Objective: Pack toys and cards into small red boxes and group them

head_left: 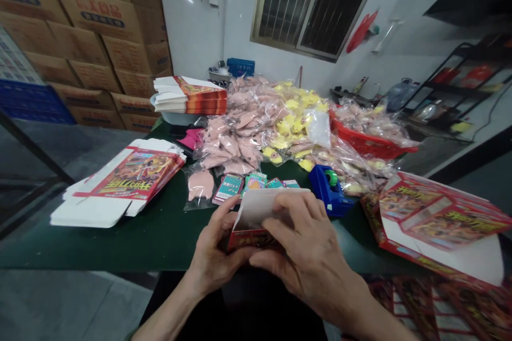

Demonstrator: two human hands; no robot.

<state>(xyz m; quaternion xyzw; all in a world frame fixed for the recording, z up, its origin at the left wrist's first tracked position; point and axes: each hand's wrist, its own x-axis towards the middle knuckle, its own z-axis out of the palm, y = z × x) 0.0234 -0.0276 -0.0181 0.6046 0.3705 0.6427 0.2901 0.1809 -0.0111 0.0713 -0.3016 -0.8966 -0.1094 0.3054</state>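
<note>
Between my two hands is a small red and white cardboard box (256, 208), its white flap standing up at the far side. My left hand (214, 250) grips the box's left side, thumb along the near edge. On the right, my right hand (304, 245) holds the near right side, its fingers bent over the box opening and partly hiding it. Just beyond lie several printed cards (229, 188) and a bagged pink pig-shaped toy (200, 185). A blue tape dispenser (328, 192) with green tape stands to the right of the box.
Flattened red cartons (140, 176) lie at left, with more stacked printed cartons (436, 218) at right. A large heap of bagged pink and yellow toys (256, 122) covers the back of the green table (168, 245). A red basket (364, 141) holds more. Brown boxes (100, 16) are stacked behind.
</note>
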